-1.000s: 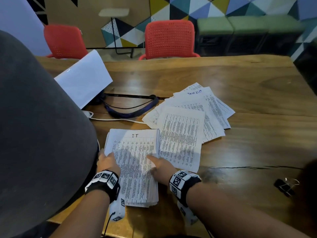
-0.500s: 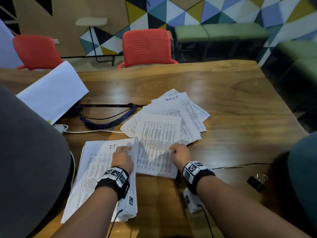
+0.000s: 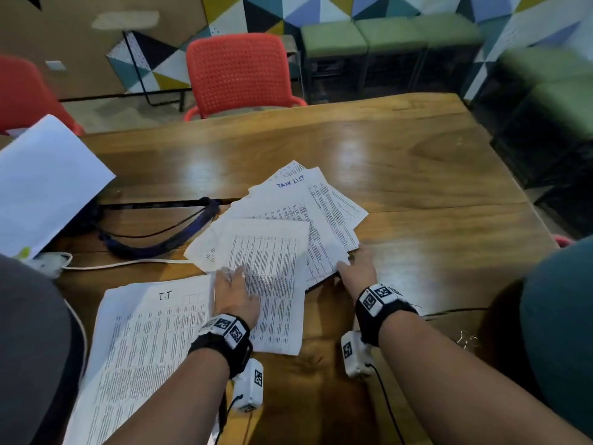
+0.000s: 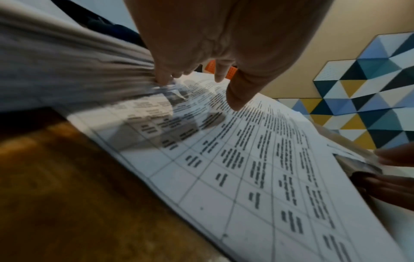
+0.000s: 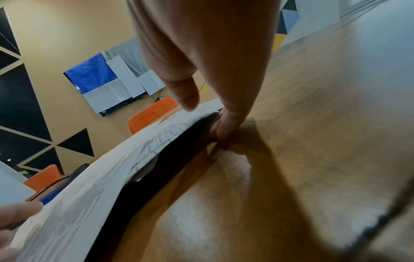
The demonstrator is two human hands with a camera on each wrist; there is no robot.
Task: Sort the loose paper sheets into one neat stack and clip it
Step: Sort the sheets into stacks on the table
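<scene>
Head view: left hand point(image 3: 236, 292) flat on fanned printed sheets point(image 3: 288, 226); right hand point(image 3: 357, 268) seemingly pinching their edge.

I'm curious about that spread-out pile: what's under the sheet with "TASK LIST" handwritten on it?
More printed white sheets fan out beneath the handwritten "TASK LIST" sheet, on the brown wooden table. Anything else beneath is covered.
</scene>
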